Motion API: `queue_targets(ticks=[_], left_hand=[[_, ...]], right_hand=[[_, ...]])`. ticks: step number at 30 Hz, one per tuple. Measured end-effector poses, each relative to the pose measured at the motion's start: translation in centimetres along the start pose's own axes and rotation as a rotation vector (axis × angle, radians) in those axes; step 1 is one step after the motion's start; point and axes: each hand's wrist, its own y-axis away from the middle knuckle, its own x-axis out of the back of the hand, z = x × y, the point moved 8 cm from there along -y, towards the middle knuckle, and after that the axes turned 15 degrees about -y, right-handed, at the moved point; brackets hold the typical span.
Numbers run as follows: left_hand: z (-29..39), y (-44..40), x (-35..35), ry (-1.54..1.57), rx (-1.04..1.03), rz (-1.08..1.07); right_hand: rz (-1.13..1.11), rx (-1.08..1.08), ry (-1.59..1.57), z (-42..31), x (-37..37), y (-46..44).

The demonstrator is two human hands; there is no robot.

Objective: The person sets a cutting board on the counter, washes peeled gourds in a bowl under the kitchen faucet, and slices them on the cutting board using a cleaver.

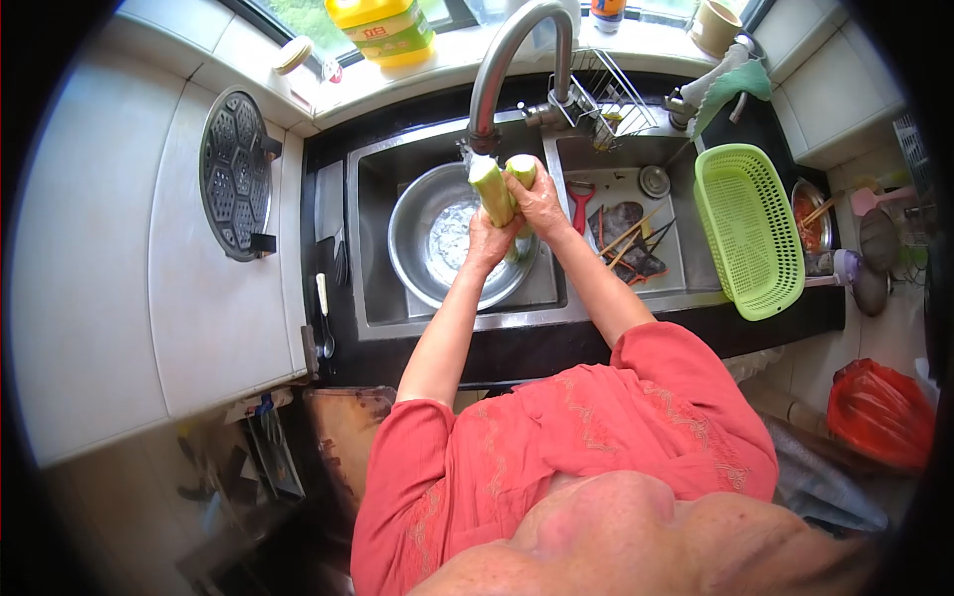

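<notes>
Two pale green vegetable stalks, a left one (490, 189) and a right one (521, 169), are held upright and side by side under the faucet (484, 109). Water runs onto the top of the left stalk. My left hand (491, 238) is wrapped round the lower part of the left stalk. Closed round the right stalk is my right hand (538, 204), its fingers close to the left stalk. Both hands are above a round metal basin (412, 260) with water in it, which sits in the left sink compartment (373, 298).
The right sink compartment (686, 248) holds a red peeler (580, 204), dark scraps (636, 260) and chopsticks. A green basket (750, 233) stands on its right edge. Behind the faucet are a wire rack (611, 94) and a yellow bottle (383, 30).
</notes>
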Motion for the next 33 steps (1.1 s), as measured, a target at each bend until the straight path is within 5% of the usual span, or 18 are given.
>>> queue_targets(ticks=[11, 15, 19, 21, 25, 31, 33], left_hand=[[0.9, -0.1, 1.3, -0.070, -0.006, 0.123], [1.5, -0.2, 2.9, -0.030, -0.008, 0.228], [2.0, -0.8, 3.8, 0.047, -0.075, 0.304], [2.1, -1.0, 4.0, 0.048, -0.098, 0.319], [1.9, -1.5, 5.1, 0.345, -0.086, 0.323], [1.9, -1.6, 6.5, 0.439, 0.019, 0.310], [2.7, -1.7, 7.0, 0.404, 0.000, 0.326]], right_hand=[[-0.021, -0.005, -0.082, -0.9, -1.1, -0.7], [-0.121, 0.094, 0.140, -2.6, -3.4, -1.2], [-0.153, -0.033, 0.211, -0.7, -4.3, -1.8], [-0.101, 0.324, 0.438, -2.3, -5.2, -1.4], [-0.291, 0.532, 0.556, -5.0, -7.3, 0.9], [-0.200, 0.221, 0.471, -0.5, -4.1, -0.4], [-0.347, -0.042, 0.224, 0.8, -3.9, -0.2]])
